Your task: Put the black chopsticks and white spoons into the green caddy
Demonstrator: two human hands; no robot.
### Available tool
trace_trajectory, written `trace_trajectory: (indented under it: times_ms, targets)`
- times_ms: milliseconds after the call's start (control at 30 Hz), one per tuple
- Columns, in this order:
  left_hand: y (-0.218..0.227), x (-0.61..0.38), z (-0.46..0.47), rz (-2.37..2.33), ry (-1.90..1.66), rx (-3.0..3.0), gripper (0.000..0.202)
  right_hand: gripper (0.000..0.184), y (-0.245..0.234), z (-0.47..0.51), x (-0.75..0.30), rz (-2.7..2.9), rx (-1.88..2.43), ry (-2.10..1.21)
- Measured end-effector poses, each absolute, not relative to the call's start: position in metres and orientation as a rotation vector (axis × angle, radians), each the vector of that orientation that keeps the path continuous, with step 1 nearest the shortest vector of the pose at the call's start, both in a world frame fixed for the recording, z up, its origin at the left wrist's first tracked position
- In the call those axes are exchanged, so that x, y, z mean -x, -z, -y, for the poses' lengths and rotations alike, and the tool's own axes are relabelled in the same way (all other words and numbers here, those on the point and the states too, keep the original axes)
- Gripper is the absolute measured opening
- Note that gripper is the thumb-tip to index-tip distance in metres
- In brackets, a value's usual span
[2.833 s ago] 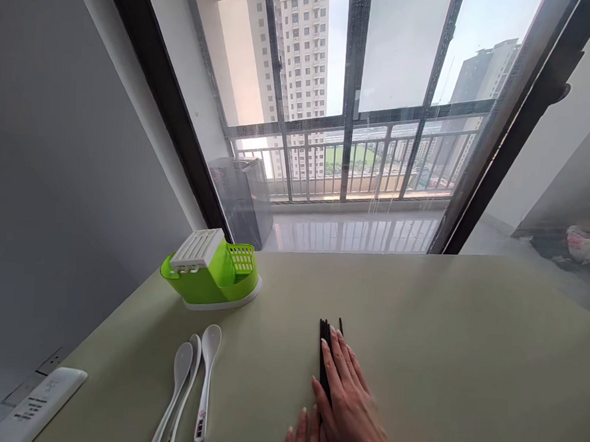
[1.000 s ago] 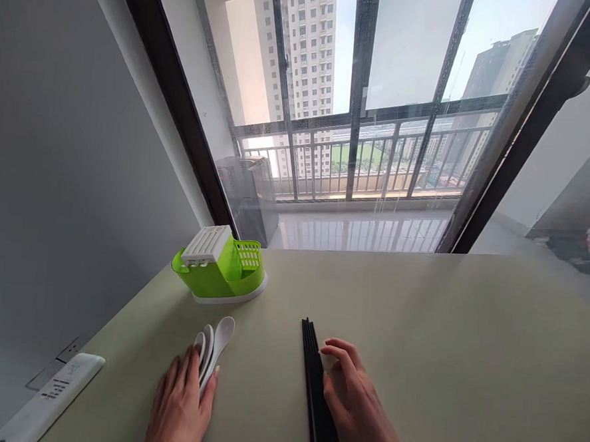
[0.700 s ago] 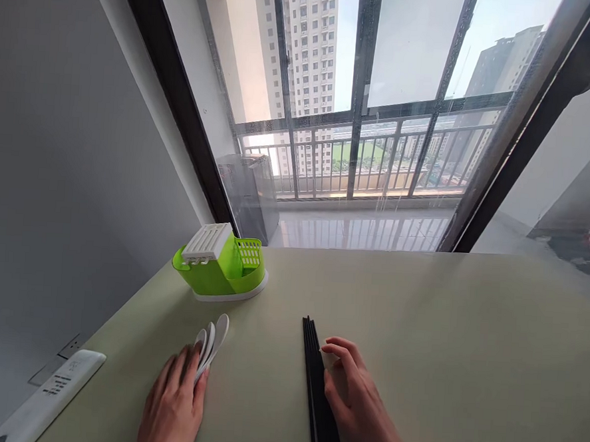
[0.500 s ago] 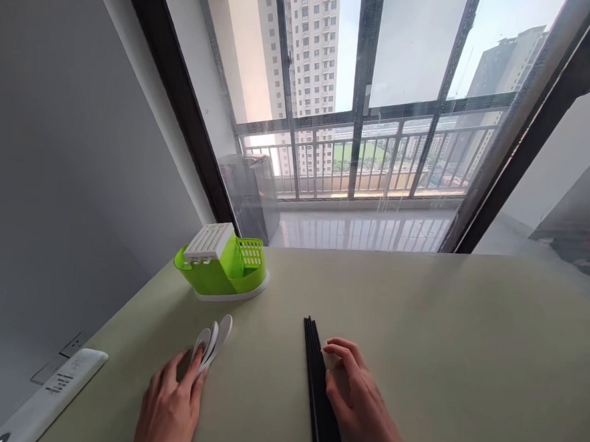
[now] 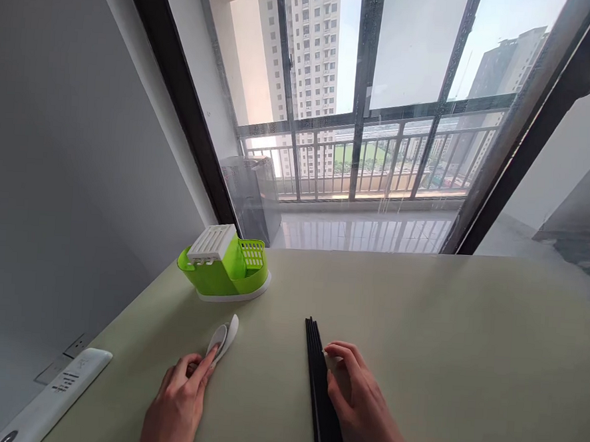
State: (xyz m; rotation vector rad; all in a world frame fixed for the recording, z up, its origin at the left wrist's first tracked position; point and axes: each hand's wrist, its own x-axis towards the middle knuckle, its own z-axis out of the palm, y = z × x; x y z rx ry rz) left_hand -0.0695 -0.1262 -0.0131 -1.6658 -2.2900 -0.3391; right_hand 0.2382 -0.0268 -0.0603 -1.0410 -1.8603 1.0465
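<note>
My left hand [image 5: 176, 407] is closed around the handles of the white spoons [image 5: 224, 337], thumb and fingers pinched together, and the bowls stick out past my fingertips, tipped on edge just above the table [image 5: 442, 337]. My right hand [image 5: 358, 405] is half curled and grips nothing. Its fingertips rest against the right side of the bundle of black chopsticks [image 5: 316, 362], which lies flat and runs straight away from me.

Bare tabletop lies between the two hands, and a wide stretch of it opens to the right of the chopsticks, out to the far edge under the window [image 5: 408, 88]. Ahead of the spoons, near the far left corner, stands the green cutlery holder [image 5: 224, 273], well apart from both hands. The table's left edge runs close by my left hand, and beyond it a white remote [image 5: 57, 393] lies against the grey wall.
</note>
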Motion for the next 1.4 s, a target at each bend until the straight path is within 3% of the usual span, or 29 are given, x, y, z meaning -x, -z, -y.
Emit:
trace_trajectory:
  times_ms: [267, 567, 667, 900, 1400]
  targets:
    - [0.018, 0.062, 0.125, 2.342, 0.245, 1.713, 0.045, 0.026, 0.058, 0.026, -0.238, 1.849, 1.026, -1.055]
    - [0.024, 0.028, 0.118, 2.192, 0.519, 1.862, 0.041, 0.020, 0.057, 0.025, -0.237, 1.761, 1.021, -1.114]
    - [0.024, 0.000, 0.111, 2.101, 0.568, 1.972, 0.041, 0.029, 0.053, 0.019, -0.238, 1.633, 1.008, -1.240]
    - [0.013, -0.091, 0.085, 2.019, 0.548, 2.309, 0.059, 0.061, 0.044, -0.014, -0.260, 1.290, 0.895, -1.473]
    - [0.033, -0.180, 0.053, 1.953, 0.512, 2.584, 0.093, 0.052, 0.044, -0.033, -0.286, 1.173, 0.989, -1.498]
